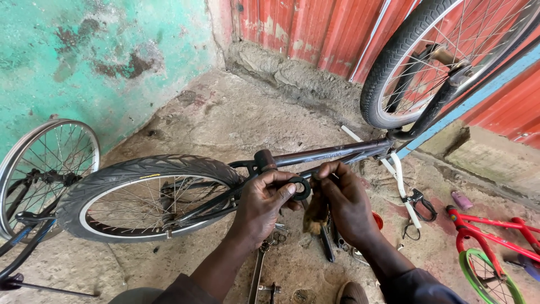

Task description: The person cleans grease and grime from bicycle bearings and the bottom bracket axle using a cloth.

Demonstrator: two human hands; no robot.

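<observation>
Both hands meet at the bike frame [329, 153], the left hand [264, 200] pinching a dark ring-shaped part [302, 188] between thumb and fingers, the right hand [343, 197] closed on its far edge, the frame tube running rightward just beyond them

A small black ring [302, 188], round with an open centre, sits upright at the middle of the scene, against the dark frame [326, 153] of an upturned bicycle lying left to right.
</observation>
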